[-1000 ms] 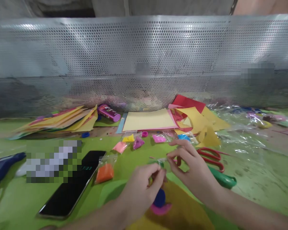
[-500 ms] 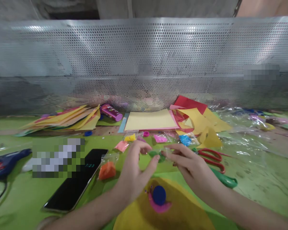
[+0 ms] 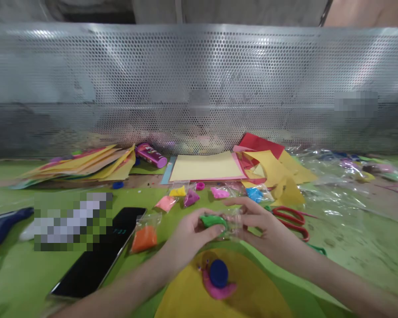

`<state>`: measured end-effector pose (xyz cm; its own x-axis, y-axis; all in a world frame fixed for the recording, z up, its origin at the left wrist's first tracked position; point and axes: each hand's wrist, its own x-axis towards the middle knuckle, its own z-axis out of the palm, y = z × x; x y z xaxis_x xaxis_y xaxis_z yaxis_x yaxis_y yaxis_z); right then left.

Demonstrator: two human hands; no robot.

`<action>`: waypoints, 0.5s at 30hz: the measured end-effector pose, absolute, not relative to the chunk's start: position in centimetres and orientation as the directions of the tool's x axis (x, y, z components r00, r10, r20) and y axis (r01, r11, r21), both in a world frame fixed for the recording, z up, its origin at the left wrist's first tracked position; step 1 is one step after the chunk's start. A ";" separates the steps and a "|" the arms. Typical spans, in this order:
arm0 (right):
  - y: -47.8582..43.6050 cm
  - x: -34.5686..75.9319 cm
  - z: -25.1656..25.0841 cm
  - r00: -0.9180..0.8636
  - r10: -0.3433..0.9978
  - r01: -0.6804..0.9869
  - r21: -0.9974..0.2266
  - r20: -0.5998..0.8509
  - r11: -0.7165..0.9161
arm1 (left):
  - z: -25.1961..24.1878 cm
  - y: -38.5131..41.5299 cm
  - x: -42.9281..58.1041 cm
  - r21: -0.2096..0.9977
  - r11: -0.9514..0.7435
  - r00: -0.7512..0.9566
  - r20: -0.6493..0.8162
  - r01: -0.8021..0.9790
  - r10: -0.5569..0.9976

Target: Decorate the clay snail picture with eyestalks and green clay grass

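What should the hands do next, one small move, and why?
Probably draw the green clay out of the bag. The left hand pinches the clay at one end and the right hand grips the clear bag, so pulling them apart looks likely.

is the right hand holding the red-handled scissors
No, the red-handled metal scissors lie on the table beyond the right hand, which grips a clear bag of green clay.

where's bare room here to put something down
Bare mat left of the phone, this side of the glue gun; bare tabletop right of the scissors. Crowded: clay bags, paper sheets behind left hand and right hand gripping the green bag.
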<state>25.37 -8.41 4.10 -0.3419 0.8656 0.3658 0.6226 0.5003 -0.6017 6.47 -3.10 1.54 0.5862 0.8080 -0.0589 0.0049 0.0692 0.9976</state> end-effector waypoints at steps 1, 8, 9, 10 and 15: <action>-8.5 25.3 4.0 -0.331 0.868 0.633 -0.595 0.371 0.495 | 1.5 -3.2 6.5 0.997 0.072 0.590 -0.062 0.007 0.805; -8.9 24.5 3.4 -0.292 0.834 0.684 -0.507 0.467 0.524 | 1.2 -3.6 6.6 0.990 0.133 0.629 -0.081 -0.037 0.774; -8.9 24.5 3.3 -0.280 0.824 0.698 -0.485 0.492 0.527 | 1.2 -3.6 6.7 0.991 0.131 0.634 -0.078 -0.038 0.770; -8.9 24.5 3.2 -0.263 0.812 0.712 -0.464 0.521 0.527 | 1.4 -3.6 6.7 0.991 0.126 0.634 -0.078 -0.031 0.769; -8.8 24.8 2.7 -0.197 0.756 0.744 -0.407 0.624 0.530 | 2.0 -3.4 6.7 0.990 0.138 0.607 -0.092 -0.028 0.789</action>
<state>24.84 -8.77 2.69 -0.1969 0.7562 0.6240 0.7443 0.5296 -0.4069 6.72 -3.45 1.99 0.6071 0.7892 -0.0924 -0.0283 0.1377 0.9901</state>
